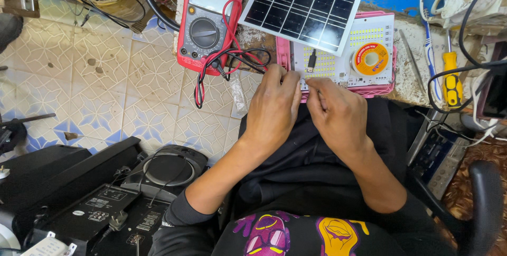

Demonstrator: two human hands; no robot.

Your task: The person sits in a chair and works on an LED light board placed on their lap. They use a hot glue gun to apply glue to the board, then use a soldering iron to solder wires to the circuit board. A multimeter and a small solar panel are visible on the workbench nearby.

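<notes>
**Two hands at the edge of a light panel**

The left hand (274, 105) and right hand (332, 111) meet, fingertips pinched narrow on the near edge of the white LED panel (364, 37). At twelve o'clock a solar panel (301, 10) overlaps it; at ten o'clock lies a red multimeter (208, 18).

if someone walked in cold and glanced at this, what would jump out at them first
Probably the two bare hands meeting at the workbench edge, the left hand and right hand pinching at the near edge of a white LED board in a pink frame. A dark solar panel lies tilted over the board's far left corner, with an orange solder spool on its right. Left of them sits a red multimeter, its red and black leads trailing off the bench.
</notes>
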